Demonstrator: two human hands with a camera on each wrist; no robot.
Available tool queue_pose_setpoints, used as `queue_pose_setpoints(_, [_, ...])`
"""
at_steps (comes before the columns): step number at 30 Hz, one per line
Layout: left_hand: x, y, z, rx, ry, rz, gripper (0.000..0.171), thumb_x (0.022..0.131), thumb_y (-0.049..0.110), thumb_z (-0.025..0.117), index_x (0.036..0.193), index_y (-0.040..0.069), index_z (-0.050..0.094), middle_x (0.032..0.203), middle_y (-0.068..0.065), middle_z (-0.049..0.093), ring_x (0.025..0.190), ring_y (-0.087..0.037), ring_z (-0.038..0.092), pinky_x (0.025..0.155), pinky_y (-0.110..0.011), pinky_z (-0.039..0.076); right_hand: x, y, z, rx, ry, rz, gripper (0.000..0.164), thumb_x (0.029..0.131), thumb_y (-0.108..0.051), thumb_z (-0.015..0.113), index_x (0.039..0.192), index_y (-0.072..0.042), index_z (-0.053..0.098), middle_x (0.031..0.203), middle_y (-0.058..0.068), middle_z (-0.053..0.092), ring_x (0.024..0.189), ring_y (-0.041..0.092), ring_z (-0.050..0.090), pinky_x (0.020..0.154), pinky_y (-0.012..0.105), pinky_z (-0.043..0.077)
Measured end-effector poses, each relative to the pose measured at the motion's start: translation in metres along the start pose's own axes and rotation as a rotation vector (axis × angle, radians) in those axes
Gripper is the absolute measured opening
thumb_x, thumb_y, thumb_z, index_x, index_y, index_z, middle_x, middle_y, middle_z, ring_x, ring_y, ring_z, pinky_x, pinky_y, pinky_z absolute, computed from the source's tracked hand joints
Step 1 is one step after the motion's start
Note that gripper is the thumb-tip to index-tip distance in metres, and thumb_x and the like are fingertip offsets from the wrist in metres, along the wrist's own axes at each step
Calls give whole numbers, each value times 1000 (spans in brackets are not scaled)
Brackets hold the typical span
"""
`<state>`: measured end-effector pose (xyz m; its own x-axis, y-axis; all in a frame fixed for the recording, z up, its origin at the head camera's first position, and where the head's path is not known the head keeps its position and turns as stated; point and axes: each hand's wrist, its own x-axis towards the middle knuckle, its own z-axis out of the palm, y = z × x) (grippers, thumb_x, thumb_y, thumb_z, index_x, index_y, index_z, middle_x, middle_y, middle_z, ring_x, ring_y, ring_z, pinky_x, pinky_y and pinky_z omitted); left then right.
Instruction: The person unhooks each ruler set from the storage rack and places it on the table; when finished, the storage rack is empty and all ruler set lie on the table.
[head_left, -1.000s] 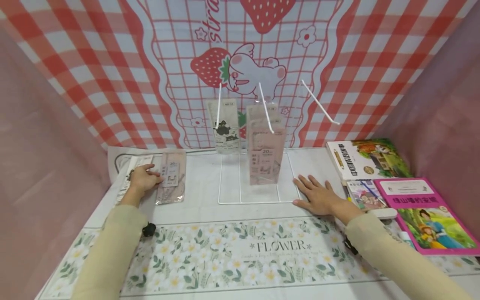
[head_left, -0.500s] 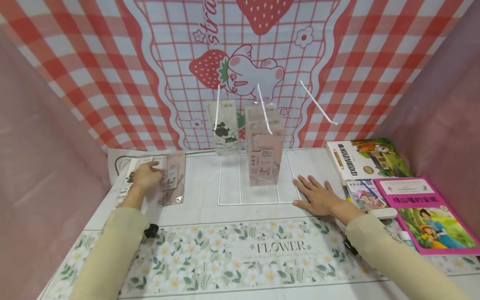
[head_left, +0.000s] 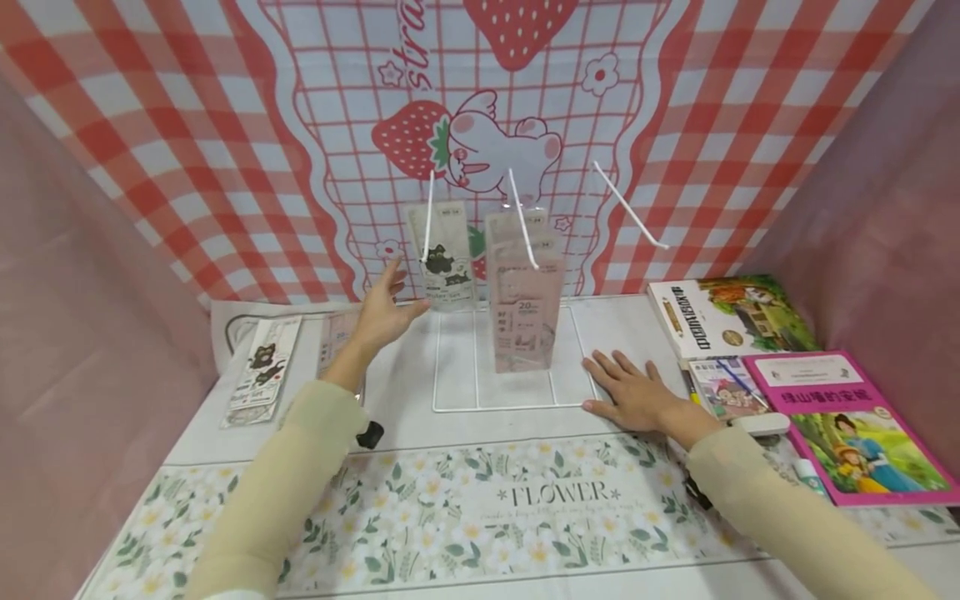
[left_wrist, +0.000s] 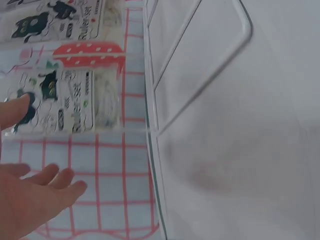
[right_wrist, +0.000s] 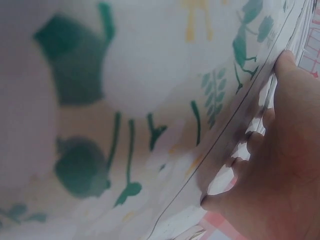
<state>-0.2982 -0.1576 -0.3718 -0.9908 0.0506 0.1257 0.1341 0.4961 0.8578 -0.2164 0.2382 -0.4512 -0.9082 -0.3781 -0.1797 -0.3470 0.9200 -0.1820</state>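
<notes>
My left hand [head_left: 386, 312] is raised with fingers spread beside a ruler set packet [head_left: 444, 262] that hangs from the left white hook [head_left: 429, 218]. In the left wrist view, the thumb overlaps that packet [left_wrist: 52, 102] and the fingers extend below it, with nothing held. Pink packets [head_left: 525, 325] hang from the middle hook [head_left: 523, 221], in front of paler ones. On the table at left lie another ruler set packet [head_left: 264, 367] and a pink packet [head_left: 335, 337], partly hidden by my left forearm. My right hand [head_left: 633, 396] rests palm down by the rack's base wire [head_left: 510, 408].
A third white hook [head_left: 630, 207] juts out at right. Books stand out on the right: a white and green one [head_left: 731, 317] and a pink one [head_left: 847, 425]. A small pack [head_left: 727, 387], a white object [head_left: 761, 425] and a little bottle [head_left: 810, 475] lie by them.
My left hand has left the packets on the table at left and moved right and up to the hanging ruler set packet. My right hand has stayed in place.
</notes>
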Motion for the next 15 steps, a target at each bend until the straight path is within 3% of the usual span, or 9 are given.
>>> queue_pose_setpoints(7, [18,1,22,-151,63,70,83,93,11,61,156,11,5,149,-21,43,137,-35,46,118,-44,39,0,-1,-2,-9,3,6,78,95,-61,43,155,-20,18,164,10,16,150,41,13,114,77,10])
queue_pose_setpoints(12, [21,1,29,-226,29,19,75,96,8,56,155,12,11,137,-25,54,128,-34,56,111,-38,48,0,0,-1,-17,-4,4,78,95,-62,42,155,-20,18,164,10,16,150,42,14,113,77,11])
queue_pose_setpoints(15, [21,2,31,-227,30,17,66,96,8,55,153,9,23,131,-27,59,119,-34,62,102,-36,55,0,1,0,-25,-7,11,78,94,-63,41,156,-20,18,164,10,16,150,41,14,114,77,11])
